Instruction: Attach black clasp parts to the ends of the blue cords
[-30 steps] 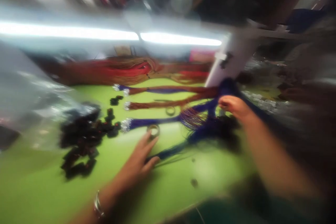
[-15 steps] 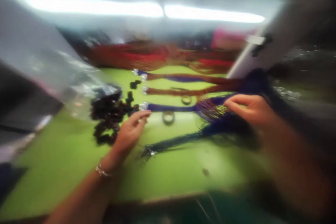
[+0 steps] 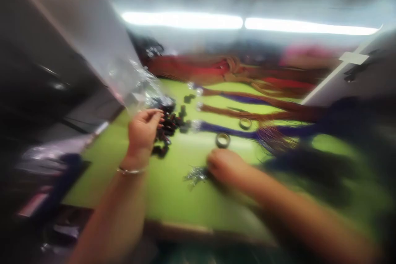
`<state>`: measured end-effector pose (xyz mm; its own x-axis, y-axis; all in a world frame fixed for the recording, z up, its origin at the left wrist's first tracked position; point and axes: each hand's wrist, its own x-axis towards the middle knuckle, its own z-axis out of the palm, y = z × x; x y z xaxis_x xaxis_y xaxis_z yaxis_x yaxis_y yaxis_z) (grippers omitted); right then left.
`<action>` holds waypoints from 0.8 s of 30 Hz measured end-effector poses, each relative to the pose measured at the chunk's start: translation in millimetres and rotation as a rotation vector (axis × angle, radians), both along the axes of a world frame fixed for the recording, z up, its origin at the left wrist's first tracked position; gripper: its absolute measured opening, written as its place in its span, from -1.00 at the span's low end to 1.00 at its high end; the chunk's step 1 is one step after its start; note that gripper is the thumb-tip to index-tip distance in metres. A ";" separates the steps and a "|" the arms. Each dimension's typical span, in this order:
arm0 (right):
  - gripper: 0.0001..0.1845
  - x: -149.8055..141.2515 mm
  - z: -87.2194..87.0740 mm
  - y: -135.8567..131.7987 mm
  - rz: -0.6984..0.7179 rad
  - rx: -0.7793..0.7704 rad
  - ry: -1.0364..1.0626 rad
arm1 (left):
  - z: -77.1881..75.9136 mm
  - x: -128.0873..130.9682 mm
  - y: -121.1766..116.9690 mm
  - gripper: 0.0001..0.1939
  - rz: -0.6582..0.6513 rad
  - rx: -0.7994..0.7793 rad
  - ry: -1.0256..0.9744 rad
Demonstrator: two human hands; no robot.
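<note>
My left hand [image 3: 142, 130] is at the near side of a pile of small black plastic connectors [image 3: 169, 123], thumb and fingers pinched together. What lies between its fingertips is too blurred to make out. My right hand [image 3: 228, 166] is curled in a closed grip around a dark wire bundle, just behind the bundle's silvery terminal ends [image 3: 196, 175]. Beyond it lie a blue wire bundle [image 3: 227, 129] and a brown wire bundle [image 3: 222, 109], each with a whitish end pointing left. Between the right hand and the blue bundle sits a roll of tape [image 3: 222, 140].
The work surface is a green table [image 3: 182, 200]. A clear plastic bag [image 3: 139, 84] stands behind the connectors. Red and brown wires [image 3: 192, 68] lie along the back. A second tape roll [image 3: 245, 123] sits between bundles. White panels flank both sides.
My left hand has moved from the whitish end of the blue bundle to the connector pile. My right hand has come left and down onto the dark bundle. The view has swung left.
</note>
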<state>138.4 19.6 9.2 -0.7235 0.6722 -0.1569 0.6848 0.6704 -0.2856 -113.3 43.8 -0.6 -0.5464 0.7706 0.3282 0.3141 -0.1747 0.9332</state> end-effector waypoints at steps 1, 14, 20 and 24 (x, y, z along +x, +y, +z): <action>-0.84 -1.4 -0.5 0.0 -0.012 -0.018 -0.004 | -4.6 -1.6 2.8 -0.74 0.000 -0.029 0.058; -0.82 1.3 -21.1 8.2 0.007 -0.059 0.131 | -53.0 22.1 21.2 -0.67 -0.331 -0.230 1.080; -0.81 0.0 -21.6 7.6 0.067 -0.022 0.106 | -45.4 16.9 19.8 -0.63 -0.275 -0.198 1.068; -0.81 0.9 -22.4 12.1 0.054 -0.080 0.181 | -22.3 33.4 0.1 -0.64 -0.140 -0.155 0.743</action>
